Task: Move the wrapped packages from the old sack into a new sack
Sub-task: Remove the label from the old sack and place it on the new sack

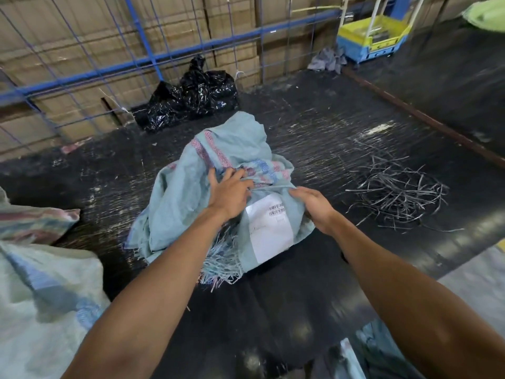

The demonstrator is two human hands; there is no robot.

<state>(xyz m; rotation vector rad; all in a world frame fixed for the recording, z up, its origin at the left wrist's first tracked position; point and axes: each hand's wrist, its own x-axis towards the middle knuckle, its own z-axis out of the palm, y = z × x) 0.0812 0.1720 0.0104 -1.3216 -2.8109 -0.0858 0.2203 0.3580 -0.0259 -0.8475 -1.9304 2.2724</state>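
Forearms stretched over black table. Old sack (207, 170) lies mid-table, frayed mouth toward near edge. Cloth pressed by left hand (228, 194), fingers spread; edge pinched by right hand (314, 206). Labelled package (269, 231) only half exposed. Transfer judged barely begun; pale sack (41, 296) waits at left edge.

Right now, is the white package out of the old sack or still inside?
Partly inside. The white package shows its barcoded label through the frayed mouth of the old sack, whose cloth still covers its edges.
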